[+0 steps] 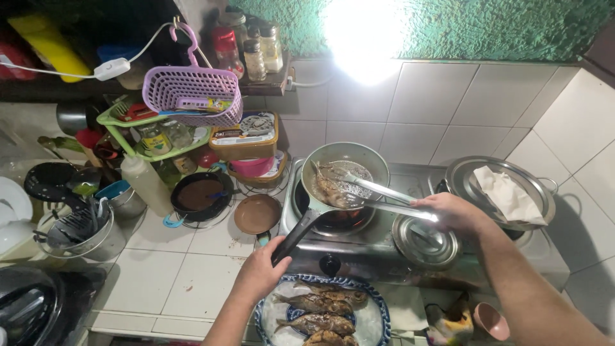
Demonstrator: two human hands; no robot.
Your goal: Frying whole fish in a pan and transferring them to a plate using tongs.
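Note:
My left hand [261, 275] grips the black handle of a frying pan [375, 168] that sits tilted on the stove's left burner. My right hand [451, 211] holds metal tongs [378, 197], whose tips reach into the pan and close on a fried fish [328, 187]. Oil bubbles in the pan beside it. Below, near the counter's front edge, a blue-and-white plate [381, 314] carries several browned fried fish [317, 302].
A metal lid [416, 247] lies on the steel stove [371, 256]. On the right burner stands a lidded pot [538, 192] with a white paper on it. Bowls, a small brown pan [256, 214], a bottle, utensil holder and purple basket [192, 93] crowd the left counter.

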